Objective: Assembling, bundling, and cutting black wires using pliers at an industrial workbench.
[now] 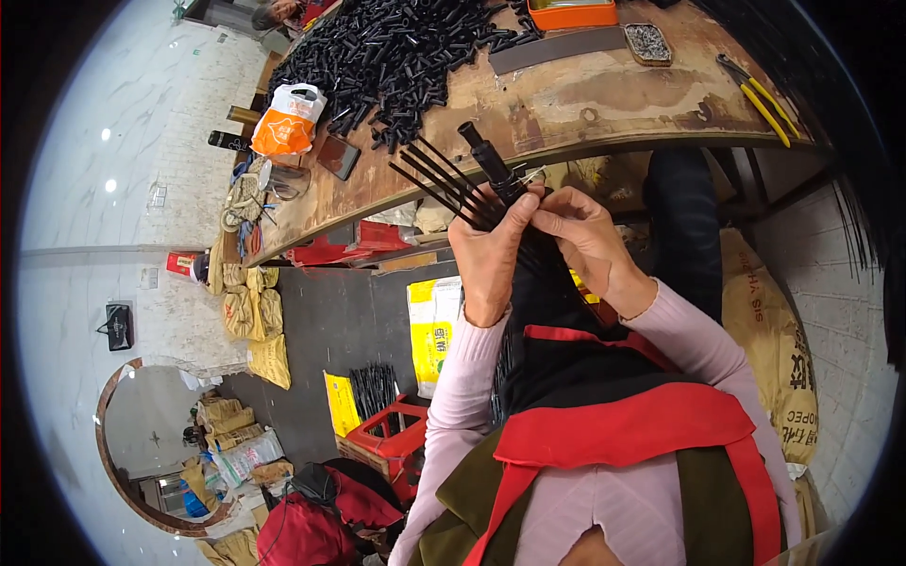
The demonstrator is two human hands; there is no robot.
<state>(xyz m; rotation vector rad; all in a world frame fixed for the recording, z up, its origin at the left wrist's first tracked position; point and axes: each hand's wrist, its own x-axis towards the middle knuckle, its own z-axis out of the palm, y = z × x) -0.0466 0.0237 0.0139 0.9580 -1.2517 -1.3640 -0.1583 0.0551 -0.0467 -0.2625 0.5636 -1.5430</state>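
My left hand [489,259] is closed around a bundle of thin black rods [442,181], which fan out to the upper left past the fingers. Beside them a stepped black tube [490,160] stands up out of the same grip, tilted to the left. My right hand [593,247] meets the left at the tube's lower end, its thumb and forefinger pinched together. Whatever lies between those fingertips is too small or hidden to name. A short pale strand [535,175] sticks out just above the fingers.
Beyond my hands is a worn wooden table [566,99] with a big heap of black tubes [396,57], yellow-handled pliers [766,108], a tin of small metal bits [648,43], an orange box [572,13], a phone [338,156] and a plastic bag [288,123]. A red crate [387,429] stands below.
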